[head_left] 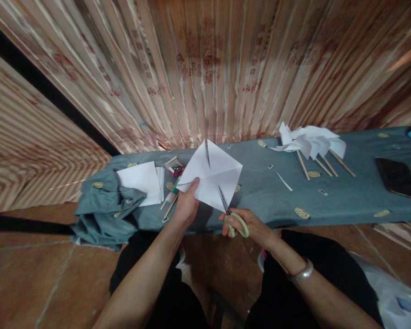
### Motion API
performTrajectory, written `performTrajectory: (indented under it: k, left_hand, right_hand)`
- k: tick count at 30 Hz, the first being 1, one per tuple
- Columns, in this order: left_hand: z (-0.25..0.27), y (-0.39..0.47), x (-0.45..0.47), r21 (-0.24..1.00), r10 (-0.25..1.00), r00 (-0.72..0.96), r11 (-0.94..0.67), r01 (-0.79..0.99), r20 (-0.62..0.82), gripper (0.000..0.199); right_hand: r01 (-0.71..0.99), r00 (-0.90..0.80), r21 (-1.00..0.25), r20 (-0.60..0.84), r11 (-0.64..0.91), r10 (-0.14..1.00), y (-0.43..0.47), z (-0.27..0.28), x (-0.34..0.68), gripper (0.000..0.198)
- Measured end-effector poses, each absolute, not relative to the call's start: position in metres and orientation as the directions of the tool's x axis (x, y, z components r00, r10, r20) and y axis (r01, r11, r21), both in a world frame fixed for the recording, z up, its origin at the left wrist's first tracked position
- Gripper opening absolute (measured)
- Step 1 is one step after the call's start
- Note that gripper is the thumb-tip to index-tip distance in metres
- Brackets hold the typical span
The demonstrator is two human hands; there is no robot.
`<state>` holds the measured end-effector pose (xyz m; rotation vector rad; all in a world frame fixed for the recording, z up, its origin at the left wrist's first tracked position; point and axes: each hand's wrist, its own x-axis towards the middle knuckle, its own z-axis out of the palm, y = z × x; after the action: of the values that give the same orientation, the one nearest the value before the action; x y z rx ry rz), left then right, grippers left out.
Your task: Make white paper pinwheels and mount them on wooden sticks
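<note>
A square white sheet of paper is pinched at its left side by my left hand, thumb on top. Slits run inward from its top corner and its left corner. My right hand grips scissors with pale green handles. Their blades lie at the paper's lower right corner, pointing up toward its middle. Left of the paper are a stack of white paper squares, a small red and white box of shiny metal bits, and thin wooden sticks beside a green item.
Several white paper pinwheels on sticks lie at the right of the cloth-covered table. A dark phone rests farther right. A thin paper strip lies between. Patterned curtains hang behind; bunched cloth covers the table's left end.
</note>
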<state>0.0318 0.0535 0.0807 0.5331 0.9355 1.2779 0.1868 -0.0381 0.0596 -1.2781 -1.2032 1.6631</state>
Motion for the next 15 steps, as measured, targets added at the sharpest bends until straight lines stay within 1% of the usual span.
performTrajectory:
  k: [2, 4, 6, 7, 9, 10, 12, 13, 15]
  left_hand:
    - [0.082, 0.063, 0.025, 0.767, 0.954, -0.005, 0.238, -0.595, -0.3, 0.027]
    - [0.082, 0.073, 0.018, 0.752, 0.954, -0.04, 0.21, -0.625, -0.299, 0.027]
    - [0.081, 0.08, 0.012, 0.741, 0.95, -0.057, 0.201, -0.64, -0.306, 0.028]
    - [0.08, 0.082, 0.01, 0.74, 0.949, -0.059, 0.203, -0.641, -0.311, 0.029]
    - [0.076, 0.084, 0.009, 0.751, 0.95, -0.042, 0.216, -0.624, -0.308, 0.03]
    - [0.073, 0.084, 0.009, 0.761, 0.954, -0.012, 0.232, -0.606, -0.301, 0.029]
    - [0.067, 0.081, 0.012, 0.788, 0.956, 0.083, 0.28, -0.549, -0.282, 0.029]
    - [0.064, 0.078, 0.014, 0.804, 0.952, 0.135, 0.305, -0.511, -0.275, 0.03]
    - [0.058, 0.074, 0.018, 0.836, 0.937, 0.211, 0.345, -0.426, -0.279, 0.035]
  right_hand:
    - [0.028, -0.309, -0.944, -0.322, -0.33, 0.895, -0.038, 0.063, 0.195, 0.062]
    - [0.064, -0.343, -0.937, -0.345, -0.345, 0.874, -0.039, 0.068, 0.208, 0.059]
    - [0.097, -0.324, -0.927, -0.374, -0.362, 0.869, -0.039, 0.072, 0.224, 0.058]
    - [0.101, -0.276, -0.925, -0.38, -0.367, 0.883, -0.039, 0.073, 0.232, 0.058]
    - [0.108, -0.104, -0.937, -0.342, -0.332, 0.934, -0.037, 0.074, 0.246, 0.057]
    - [0.116, 0.011, -0.947, -0.3, -0.299, 0.954, -0.035, 0.074, 0.251, 0.057]
    - [0.146, 0.213, -0.962, -0.197, -0.231, 0.957, -0.029, 0.071, 0.258, 0.057]
    - [0.161, 0.28, -0.966, -0.152, -0.203, 0.948, -0.026, 0.07, 0.26, 0.057]
    - [0.187, 0.327, -0.968, -0.099, -0.167, 0.94, -0.019, 0.068, 0.262, 0.056]
